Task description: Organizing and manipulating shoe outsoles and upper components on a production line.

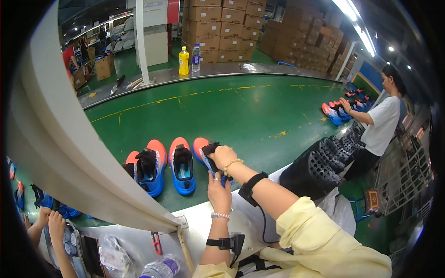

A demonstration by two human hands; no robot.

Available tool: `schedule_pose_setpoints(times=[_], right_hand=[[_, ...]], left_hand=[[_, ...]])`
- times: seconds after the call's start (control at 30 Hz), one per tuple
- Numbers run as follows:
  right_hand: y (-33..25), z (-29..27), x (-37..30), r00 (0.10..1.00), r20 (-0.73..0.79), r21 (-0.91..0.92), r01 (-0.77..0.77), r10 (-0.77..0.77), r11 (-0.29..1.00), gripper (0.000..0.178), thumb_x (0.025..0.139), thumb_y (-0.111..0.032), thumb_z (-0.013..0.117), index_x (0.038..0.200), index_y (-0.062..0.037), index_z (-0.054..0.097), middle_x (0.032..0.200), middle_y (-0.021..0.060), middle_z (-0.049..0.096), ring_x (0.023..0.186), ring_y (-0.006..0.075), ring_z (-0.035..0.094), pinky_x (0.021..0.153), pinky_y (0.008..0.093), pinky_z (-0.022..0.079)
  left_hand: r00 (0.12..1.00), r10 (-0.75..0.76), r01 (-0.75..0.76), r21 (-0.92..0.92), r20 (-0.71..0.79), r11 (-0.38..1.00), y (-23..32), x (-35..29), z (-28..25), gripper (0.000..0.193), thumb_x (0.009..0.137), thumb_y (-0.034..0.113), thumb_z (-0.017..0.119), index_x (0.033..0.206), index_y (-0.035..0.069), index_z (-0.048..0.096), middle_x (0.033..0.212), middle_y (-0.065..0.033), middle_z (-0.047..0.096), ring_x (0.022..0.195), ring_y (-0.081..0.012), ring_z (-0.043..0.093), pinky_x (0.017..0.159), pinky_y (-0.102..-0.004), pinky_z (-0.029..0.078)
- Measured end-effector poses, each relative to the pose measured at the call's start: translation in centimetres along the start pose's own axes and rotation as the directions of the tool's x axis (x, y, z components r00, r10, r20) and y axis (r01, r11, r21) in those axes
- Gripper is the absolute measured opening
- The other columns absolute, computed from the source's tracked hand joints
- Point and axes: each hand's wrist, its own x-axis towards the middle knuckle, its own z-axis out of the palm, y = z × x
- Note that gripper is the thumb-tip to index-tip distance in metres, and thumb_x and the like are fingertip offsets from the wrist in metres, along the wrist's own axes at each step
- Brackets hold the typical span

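A blue sneaker with a coral-orange toe (200, 145) sits on the green belt in front of me, toe pointing away. My right hand (223, 159) reaches over it, fingers curled at the black collar and tongue; the fingertips are partly hidden. Below, my left hand (219, 193) grips the heel end, thumb and fingers against the blue sole. Just left of it stands a matching sneaker (182, 167) with its opening facing up. Another sneaker (154, 167) is beside that one, and one more (131, 160) is half hidden behind the white post.
A curved white post (88, 120) cuts across the left. Black perforated shoe-shaped blocks (320, 162) line the belt's near right edge. At far right a co-worker (387, 113) handles more sneakers. Another person's hands (50, 221) work at lower left. A yellow bottle (184, 62) stands on the far ledge.
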Motion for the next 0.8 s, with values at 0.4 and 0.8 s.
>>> schedule_pose_setpoints(times=[0.4,0.8], right_hand=[[1.2,-8.2,-10.3,0.995,-0.021,0.967,0.043,-0.093,0.249,0.054,0.102,-0.046,0.042,0.125,-0.0018,0.06,0.076,0.0087,0.069,0.07,0.0151,0.067,0.067,0.0282,0.054],[4.1,-18.0,-28.0,0.892,-0.052,0.975,-0.052,-0.45,-0.216,0.118,0.069,-0.095,0.014,0.155,-0.0171,-0.01,0.058,0.0082,0.056,0.049,0.0188,0.057,0.053,0.0314,0.053]], left_hand=[[0.936,0.273,-0.302,-0.109,-0.221,0.947,5.9,1.1,-5.2,0.049,0.071,-0.008,0.052,0.119,0.002,0.053,0.145,-0.021,0.038,0.133,-0.0415,0.039,0.108,-0.0479,0.034],[0.855,0.312,0.209,-0.825,0.415,0.525,19.4,-6.3,-10.2,0.008,0.088,-0.001,0.065,0.096,-0.003,0.062,0.091,-0.0059,0.066,0.089,-0.0134,0.064,0.083,-0.0264,0.05]])
